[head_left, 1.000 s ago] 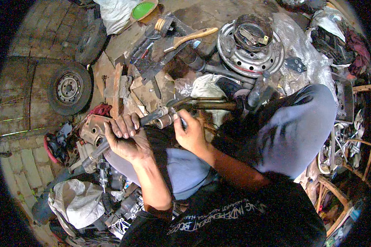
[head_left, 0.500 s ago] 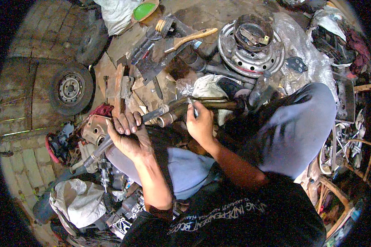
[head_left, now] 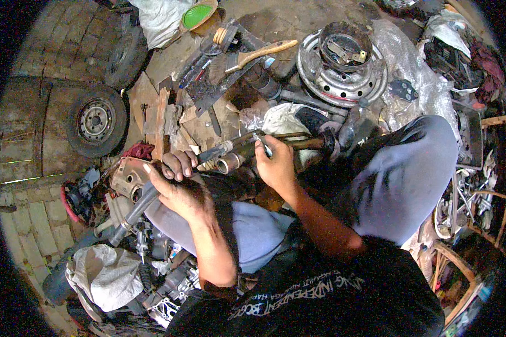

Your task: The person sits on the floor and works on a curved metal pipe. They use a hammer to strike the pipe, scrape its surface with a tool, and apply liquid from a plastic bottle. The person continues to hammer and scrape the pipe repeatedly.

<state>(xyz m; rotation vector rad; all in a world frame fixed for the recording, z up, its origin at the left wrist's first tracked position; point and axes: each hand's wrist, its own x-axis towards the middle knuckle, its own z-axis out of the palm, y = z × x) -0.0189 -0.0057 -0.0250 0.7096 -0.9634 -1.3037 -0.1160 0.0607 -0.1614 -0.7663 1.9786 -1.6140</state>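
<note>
Left hand [head_left: 184, 190] round dark rod [head_left: 211, 153] — right hand [head_left: 276, 165] pinching small object [head_left: 268, 150].

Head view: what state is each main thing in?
Dark grey tube: slanting, held
Left hand: wrapped around tube
Right hand: pinching small object
Wide metal pipe: end open
Wooden-handled brush: lying down
Steel rim: flat, tyreless
Round pan: on rim, holding metal pieces
Wheel at left: tyre fitted

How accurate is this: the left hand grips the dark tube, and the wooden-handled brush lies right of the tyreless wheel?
One slip: the head view shows the brush lying left of the tyreless wheel. The left hand grips the dark tube.
</note>
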